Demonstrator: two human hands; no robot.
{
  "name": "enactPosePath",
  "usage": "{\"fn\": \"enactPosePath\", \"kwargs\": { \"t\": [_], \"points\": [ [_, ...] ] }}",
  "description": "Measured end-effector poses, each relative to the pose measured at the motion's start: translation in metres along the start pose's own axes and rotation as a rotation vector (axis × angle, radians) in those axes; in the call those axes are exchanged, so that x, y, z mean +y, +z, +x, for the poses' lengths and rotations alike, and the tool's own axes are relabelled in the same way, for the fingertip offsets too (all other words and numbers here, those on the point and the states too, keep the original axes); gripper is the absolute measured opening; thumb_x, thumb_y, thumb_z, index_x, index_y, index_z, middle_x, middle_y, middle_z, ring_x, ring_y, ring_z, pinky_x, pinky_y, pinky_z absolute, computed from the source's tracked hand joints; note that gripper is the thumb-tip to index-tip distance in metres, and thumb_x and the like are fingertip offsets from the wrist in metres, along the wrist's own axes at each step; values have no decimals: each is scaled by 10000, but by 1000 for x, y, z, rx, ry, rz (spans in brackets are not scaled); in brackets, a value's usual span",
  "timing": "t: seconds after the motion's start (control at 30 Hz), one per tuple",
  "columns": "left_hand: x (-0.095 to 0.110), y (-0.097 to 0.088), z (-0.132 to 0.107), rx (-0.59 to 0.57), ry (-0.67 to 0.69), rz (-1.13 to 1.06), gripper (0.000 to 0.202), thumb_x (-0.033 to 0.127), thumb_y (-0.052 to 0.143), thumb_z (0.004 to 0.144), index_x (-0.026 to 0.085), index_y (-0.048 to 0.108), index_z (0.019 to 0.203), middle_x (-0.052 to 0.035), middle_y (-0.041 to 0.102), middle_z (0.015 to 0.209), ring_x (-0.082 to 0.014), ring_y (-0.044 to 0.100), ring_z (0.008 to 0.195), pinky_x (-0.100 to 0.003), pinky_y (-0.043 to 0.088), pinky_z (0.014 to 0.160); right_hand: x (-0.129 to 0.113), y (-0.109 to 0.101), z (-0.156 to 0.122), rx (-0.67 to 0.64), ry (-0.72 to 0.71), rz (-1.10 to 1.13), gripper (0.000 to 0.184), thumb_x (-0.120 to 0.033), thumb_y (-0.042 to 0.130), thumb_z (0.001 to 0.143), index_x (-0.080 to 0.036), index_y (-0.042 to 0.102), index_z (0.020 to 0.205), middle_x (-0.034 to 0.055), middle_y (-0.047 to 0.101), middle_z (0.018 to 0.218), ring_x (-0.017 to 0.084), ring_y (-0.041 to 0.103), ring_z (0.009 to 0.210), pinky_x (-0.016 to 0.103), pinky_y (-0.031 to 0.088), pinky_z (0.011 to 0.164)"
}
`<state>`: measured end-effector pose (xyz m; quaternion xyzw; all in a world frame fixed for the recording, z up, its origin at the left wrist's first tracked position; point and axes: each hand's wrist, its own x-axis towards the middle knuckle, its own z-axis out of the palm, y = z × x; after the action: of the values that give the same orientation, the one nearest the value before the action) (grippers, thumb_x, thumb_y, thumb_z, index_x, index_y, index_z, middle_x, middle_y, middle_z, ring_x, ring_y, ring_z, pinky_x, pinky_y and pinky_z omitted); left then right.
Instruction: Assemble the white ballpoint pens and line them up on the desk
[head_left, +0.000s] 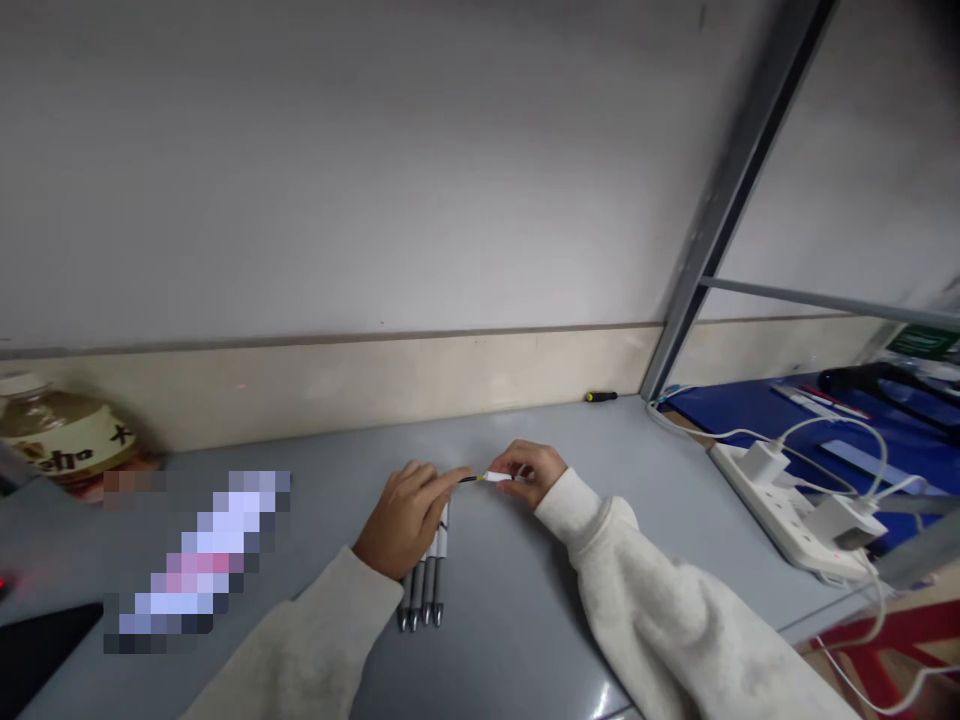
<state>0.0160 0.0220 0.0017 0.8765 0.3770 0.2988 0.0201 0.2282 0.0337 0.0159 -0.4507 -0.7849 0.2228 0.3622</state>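
Note:
In front of me, above the grey table, my two hands meet around the parts of a pen. Between the fingers of my right hand (pixel 529 470) is a white pen barrel (pixel 497 477), held about level. My left hand (pixel 405 515) pinches a thin dark pen refill (pixel 468 479), whose yellowish end meets the barrel's left end; how far it goes in I cannot tell. Several pens (pixel 427 590) with white barrels, grey grips and silver tips lie side by side beneath my left hand, which hides their upper parts.
A yellow-and-black screwdriver (pixel 601 397) lies by the wall. At right, a white power strip (pixel 787 510) carries plugs and cables beside a metal frame post (pixel 697 250). A large bottle (pixel 67 435) and a pixelated object (pixel 206 560) are at left.

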Motion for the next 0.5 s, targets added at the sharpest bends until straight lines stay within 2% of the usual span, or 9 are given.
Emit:
{"fn": "enactPosePath", "kwargs": {
  "t": [0.1, 0.2, 0.37, 0.5],
  "points": [
    [-1, 0, 0, 29, -44, -42, 346, 261, 288, 906, 237, 578, 1093, -29, 586, 747, -193, 523, 771, -327, 415, 696, 3, -1, 1, 60, 38, 79, 158, -85, 656, 569, -175, 649, 698, 6, 603, 675, 109, 527, 588, 223, 423, 550],
    [-2, -1, 1, 100, -75, -84, 332, 273, 282, 911, 222, 578, 1051, -35, 622, 836, -192, 534, 811, -336, 424, 734, 5, -2, 3, 169, 185, 321, 145, -171, 674, 569, -179, 610, 699, -8, 590, 652, 111, 542, 554, 229, 429, 516],
    [-3, -1, 0, 137, -62, -107, 325, 275, 274, 913, 206, 566, 1036, -38, 640, 867, -188, 547, 809, -331, 436, 730, 2, -6, 5, 216, 428, 910, 364, -332, 742, 523, -200, 527, 785, 0, 624, 709, 182, 639, 648, 296, 508, 540],
    [-2, -1, -1, 135, -62, -104, 320, 278, 281, 910, 205, 568, 1030, -37, 643, 861, -191, 550, 803, -336, 439, 720, -2, -7, 5, 240, 490, 1069, 421, -320, 763, 506, -209, 486, 802, 14, 649, 699, 207, 653, 664, 303, 516, 505]
  ]
}}
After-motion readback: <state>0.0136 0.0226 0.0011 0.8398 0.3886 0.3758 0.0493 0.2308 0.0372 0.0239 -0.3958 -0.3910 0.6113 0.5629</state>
